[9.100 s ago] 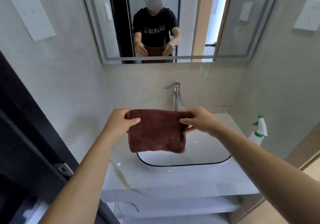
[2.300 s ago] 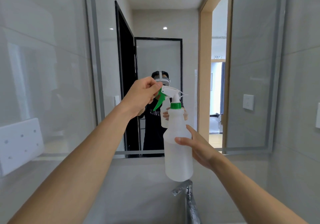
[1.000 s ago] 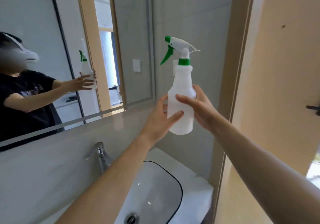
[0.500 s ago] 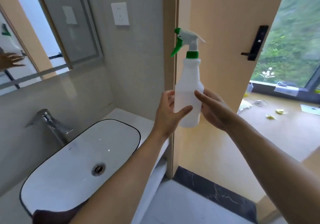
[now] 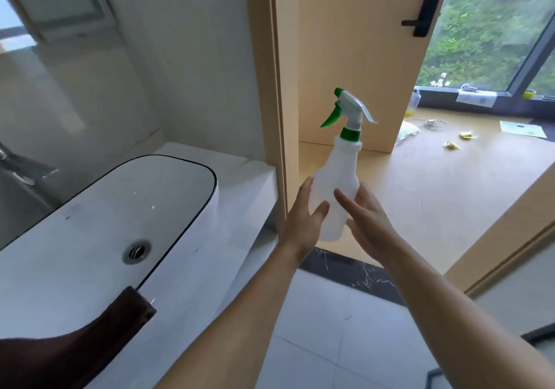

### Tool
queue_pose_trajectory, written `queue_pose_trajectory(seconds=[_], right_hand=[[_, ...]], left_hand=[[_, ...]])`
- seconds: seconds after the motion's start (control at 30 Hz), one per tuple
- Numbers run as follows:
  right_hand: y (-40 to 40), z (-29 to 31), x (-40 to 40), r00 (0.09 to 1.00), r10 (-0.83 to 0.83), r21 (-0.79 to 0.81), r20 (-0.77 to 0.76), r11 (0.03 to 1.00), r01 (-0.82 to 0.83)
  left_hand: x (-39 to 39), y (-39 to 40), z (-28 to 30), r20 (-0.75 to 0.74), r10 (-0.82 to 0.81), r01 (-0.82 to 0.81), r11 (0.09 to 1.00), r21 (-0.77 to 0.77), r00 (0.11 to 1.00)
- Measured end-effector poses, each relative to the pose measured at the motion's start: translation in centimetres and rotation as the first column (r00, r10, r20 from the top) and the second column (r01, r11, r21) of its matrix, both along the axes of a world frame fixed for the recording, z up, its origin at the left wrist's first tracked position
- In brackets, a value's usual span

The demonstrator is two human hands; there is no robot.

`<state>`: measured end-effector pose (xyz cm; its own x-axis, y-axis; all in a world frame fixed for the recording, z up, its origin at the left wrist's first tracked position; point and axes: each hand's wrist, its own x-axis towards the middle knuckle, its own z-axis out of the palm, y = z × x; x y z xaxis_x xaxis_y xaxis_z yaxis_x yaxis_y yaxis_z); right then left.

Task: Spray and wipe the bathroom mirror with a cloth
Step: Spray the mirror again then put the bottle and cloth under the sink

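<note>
A white spray bottle (image 5: 339, 184) with a green trigger and collar stands upright in the air to the right of the vanity, in front of the doorway. My left hand (image 5: 301, 223) grips its lower body from the left, thumb across the front. My right hand (image 5: 368, 223) touches the bottle from the right with fingers stretched out. The brown cloth (image 5: 75, 349) lies draped over the front rim of the sink at the bottom left. Only a corner of the mirror (image 5: 45, 4) shows at the top left.
The white basin (image 5: 192, 196) with a black rim and a drain sits on the marble counter (image 5: 249, 178). The faucet (image 5: 18, 169) is at the left edge. A wooden door frame (image 5: 270, 88) borders the counter. Beyond it is a wood floor with scattered scraps and a window.
The view has swung further right and down, away from the mirror. The bottle has come down lower, held between both hands, and the brown cloth on the sink rim has come into view.
</note>
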<state>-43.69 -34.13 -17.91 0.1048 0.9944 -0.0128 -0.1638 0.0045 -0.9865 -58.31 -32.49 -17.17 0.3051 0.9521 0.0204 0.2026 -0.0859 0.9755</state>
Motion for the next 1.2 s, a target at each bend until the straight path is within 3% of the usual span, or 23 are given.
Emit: queue_pose_trajectory(seconds=[0.13,0.6,0.77,0.87,1.2], right_hand=[[-0.8,-7.4,-0.4,0.998,-0.002,-0.066,-0.056,0.998,-0.001],[0.9,-32.2,-6.7,0.992,0.028,-0.12,-0.123,0.992,-0.043],[2.9,-40.6,-9.9,0.984,0.018,-0.108,-0.175,0.993,-0.038],[4.3,-44.0,-11.9,0.973,0.036,-0.099,-0.229,0.993,-0.06],[7.4,-48.3,-19.6,0.895,0.089,-0.207,-0.436,0.959,-0.196]], left_hand=[[0.4,-0.2,-8.1,0.009,0.018,-0.017,0.996,-0.093,1.0],[-3.9,0.9,-32.2,-0.148,0.15,-0.156,0.987,-0.032,0.978],[-6.8,2.3,-40.0,-0.126,0.207,-0.212,0.977,-0.03,0.97],[-8.7,3.3,-43.1,-0.105,0.257,-0.262,0.964,-0.039,0.961],[-17.1,6.1,-45.8,-0.319,0.357,-0.326,0.934,0.147,0.878]])
